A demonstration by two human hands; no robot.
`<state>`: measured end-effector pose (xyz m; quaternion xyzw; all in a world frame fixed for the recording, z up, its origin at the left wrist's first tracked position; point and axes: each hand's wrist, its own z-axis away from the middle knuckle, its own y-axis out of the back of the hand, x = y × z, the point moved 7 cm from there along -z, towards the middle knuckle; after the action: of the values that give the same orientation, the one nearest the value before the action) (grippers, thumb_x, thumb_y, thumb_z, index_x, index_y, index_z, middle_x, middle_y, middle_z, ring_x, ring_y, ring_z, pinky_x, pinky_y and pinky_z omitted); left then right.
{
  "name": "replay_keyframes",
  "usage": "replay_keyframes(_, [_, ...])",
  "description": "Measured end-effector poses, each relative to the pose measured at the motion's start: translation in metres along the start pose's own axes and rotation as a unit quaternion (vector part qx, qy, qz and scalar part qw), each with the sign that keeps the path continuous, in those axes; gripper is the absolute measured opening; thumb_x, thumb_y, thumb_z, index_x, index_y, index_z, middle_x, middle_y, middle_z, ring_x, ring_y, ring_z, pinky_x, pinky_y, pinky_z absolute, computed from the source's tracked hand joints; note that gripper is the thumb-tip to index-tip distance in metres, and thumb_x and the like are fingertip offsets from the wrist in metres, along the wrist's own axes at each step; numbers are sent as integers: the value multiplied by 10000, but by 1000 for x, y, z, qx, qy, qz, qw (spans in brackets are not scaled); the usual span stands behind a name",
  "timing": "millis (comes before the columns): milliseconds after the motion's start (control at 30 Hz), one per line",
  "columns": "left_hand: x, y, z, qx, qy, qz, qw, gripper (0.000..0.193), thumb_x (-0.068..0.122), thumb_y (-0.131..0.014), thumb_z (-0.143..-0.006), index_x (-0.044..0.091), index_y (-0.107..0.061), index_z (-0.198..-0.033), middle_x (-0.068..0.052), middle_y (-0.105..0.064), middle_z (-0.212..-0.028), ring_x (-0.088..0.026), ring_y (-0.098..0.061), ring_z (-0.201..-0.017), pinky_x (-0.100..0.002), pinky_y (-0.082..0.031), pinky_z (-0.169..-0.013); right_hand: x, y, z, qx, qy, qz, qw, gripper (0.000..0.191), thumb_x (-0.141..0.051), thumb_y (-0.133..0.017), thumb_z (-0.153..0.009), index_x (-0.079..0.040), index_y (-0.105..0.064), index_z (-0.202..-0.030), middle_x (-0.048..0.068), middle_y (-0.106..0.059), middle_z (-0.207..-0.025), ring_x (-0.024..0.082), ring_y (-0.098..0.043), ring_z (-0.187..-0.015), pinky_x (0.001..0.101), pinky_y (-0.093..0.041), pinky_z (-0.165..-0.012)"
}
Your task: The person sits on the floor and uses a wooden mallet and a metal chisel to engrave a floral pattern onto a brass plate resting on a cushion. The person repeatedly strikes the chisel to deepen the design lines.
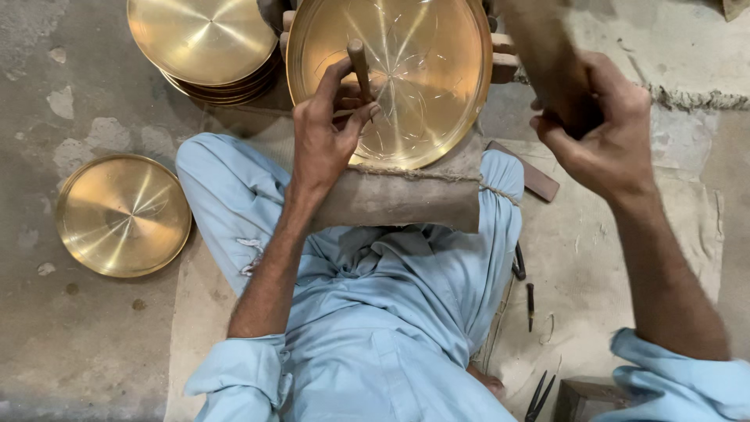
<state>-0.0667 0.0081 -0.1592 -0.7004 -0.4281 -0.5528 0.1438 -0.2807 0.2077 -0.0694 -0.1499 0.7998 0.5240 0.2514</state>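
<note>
The left hand (328, 129) is closed around a thin wooden-handled chisel (359, 66), its tip set on the engraved brass plate (422, 86) propped against a padded block (406, 199) over the person's lap. The right hand (605, 133) grips a blurred wooden mallet (547, 55) raised above it. The plate looks stiff, fairly heavy and smooth enough to slip, so the rim seems the surest hold. A stack of plain brass plates (203, 47) lies behind and one plate (123, 215) on the floor (94, 101). No packages, labels or signs show.
</note>
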Motion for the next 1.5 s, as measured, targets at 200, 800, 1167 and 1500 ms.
replay_keyframes(200, [-1,-11,-13,-103,-22,41,994,512,23,-796,-955,68,-529,-1390,-132,-785,-1034,-232,-818,-974,-336,-715,-850,-4,-55,43,70,-43,-502,861,326,86,-737,-949,-74,-521,-1134,74,-619,-1052,173,-719,-934,332,-658,-877])
replay_keyframes(800, [4,-50,-31,-284,-101,-43,952,567,4,-738,-916,118,-550,-1439,-110,-792,-1032,-219,-794,-948,-368,-668,-866,34,-46,59,69,-196,-231,951,359,-132,-823,-939,-12,-551,-1142,16,-616,-761,74,-589,-591,224,-501,-520])
replay_keyframes(1167, [3,-57,-32,-296,-93,-85,947,608,8,-735,-889,201,-560,-1439,-65,-791,-1039,-204,-785,-941,-353,-667,-861,30,-25,56,65,-84,90,990,376,-176,-920,-923,21,-621,-1037,120,-674,-787,162,-650,-656,330,-524,-614])
replay_keyframes(1500, [12,-56,-31,-278,-141,-81,947,673,-115,-707,-808,160,-591,-1412,-97,-776,-1146,-237,-772,-1006,-358,-662,-903,40,-9,55,55,-102,167,979,355,-157,-899,-957,7,-612,-1088,153,-691,-856,235,-674,-742,393,-549,-706])
